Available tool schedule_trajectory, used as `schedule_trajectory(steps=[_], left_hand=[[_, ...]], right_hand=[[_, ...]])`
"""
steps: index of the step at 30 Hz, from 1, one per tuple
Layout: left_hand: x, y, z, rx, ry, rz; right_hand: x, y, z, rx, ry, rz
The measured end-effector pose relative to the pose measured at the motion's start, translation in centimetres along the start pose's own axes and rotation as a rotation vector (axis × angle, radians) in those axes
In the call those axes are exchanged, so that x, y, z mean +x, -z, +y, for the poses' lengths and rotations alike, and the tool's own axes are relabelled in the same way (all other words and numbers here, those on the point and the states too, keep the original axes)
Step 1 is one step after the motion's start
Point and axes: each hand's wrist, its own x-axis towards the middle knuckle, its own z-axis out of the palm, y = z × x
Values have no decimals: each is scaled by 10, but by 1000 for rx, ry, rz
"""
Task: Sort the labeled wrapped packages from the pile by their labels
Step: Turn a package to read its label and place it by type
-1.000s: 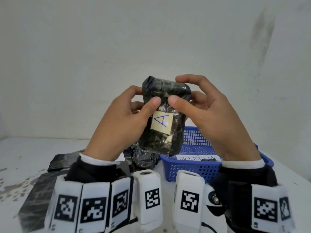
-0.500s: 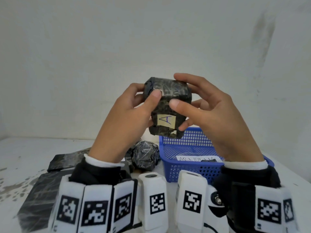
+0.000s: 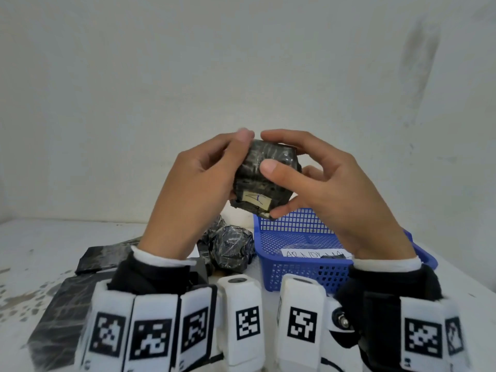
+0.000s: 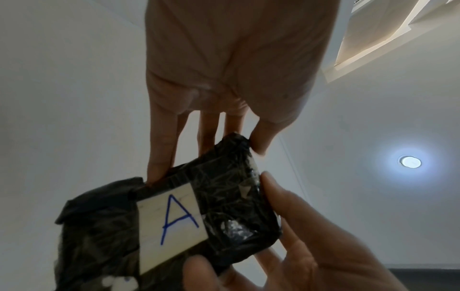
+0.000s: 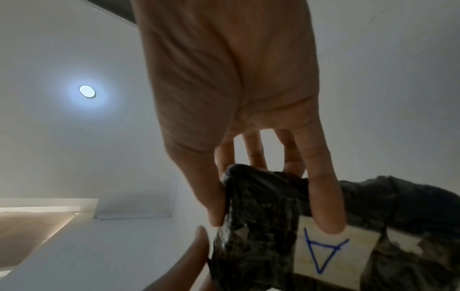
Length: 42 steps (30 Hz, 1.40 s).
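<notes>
I hold a black wrapped package (image 3: pixel 265 167) in the air above the table with both hands. Its cream label (image 3: pixel 255 200) bears a blue letter A, read plainly in the left wrist view (image 4: pixel 171 218) and upside down in the right wrist view (image 5: pixel 331 254). My left hand (image 3: pixel 206 183) grips its left side, thumb at the top edge. My right hand (image 3: pixel 316 178) grips the right side, thumb pressed on the upper face, other fingers round top and bottom. The package is tilted so the label faces down and towards me.
A blue mesh basket (image 3: pixel 303 275) with a handwritten paper strip (image 3: pixel 316 254) stands on the white table at right, below the package. A crumpled black wrapped package (image 3: pixel 230 248) and flat black packages (image 3: pixel 99 259) lie at left. A bare wall stands behind.
Both hands have tipped the package's top towards me. The A label has swung from facing me to the lower edge, and the hands have risen slightly.
</notes>
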Motion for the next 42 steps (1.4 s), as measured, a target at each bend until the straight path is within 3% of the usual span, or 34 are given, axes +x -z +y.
schedule_trajectory(steps=[6, 10, 13, 16, 23, 42], left_hand=[[4, 6, -5, 138, 120, 5], [5, 9, -11, 71, 176, -15], [8, 10, -13, -81, 135, 79], [9, 13, -12, -72, 59, 119], [8, 19, -10, -8, 1, -18], [8, 17, -14, 92, 48, 103]], right_hand=[[5, 3, 2, 218, -29, 227], [6, 7, 2, 383, -29, 216], [6, 8, 0, 172, 2, 174], [6, 6, 2, 17, -12, 200], [2, 8, 1, -37, 7, 156], [0, 6, -1, -141, 9, 152]])
